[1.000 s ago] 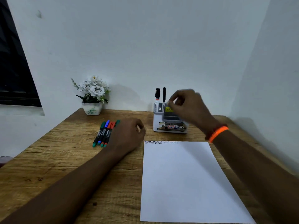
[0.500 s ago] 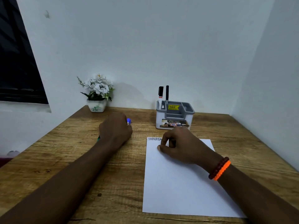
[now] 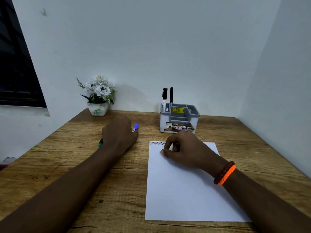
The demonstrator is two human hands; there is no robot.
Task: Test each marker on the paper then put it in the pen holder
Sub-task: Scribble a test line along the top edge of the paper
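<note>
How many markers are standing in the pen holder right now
2. Both stand upright in the rear left compartment of the pen holder: a white-barrelled marker with a black cap and, just right of it, a slimmer black marker. The other compartments look empty.

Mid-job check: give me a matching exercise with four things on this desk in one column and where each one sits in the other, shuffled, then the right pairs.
Things:
1. flower pot
2. pen holder
3. right hand
4. blue marker

Places:
A. on the top part of the paper, beside the scribbles
B. far left of the desk, against the wall
C. sticking out from under the left hand
D. beyond the top edge of the paper, with two black markers standing in it

Pairs: 1-B, 2-D, 3-A, 4-C
</note>
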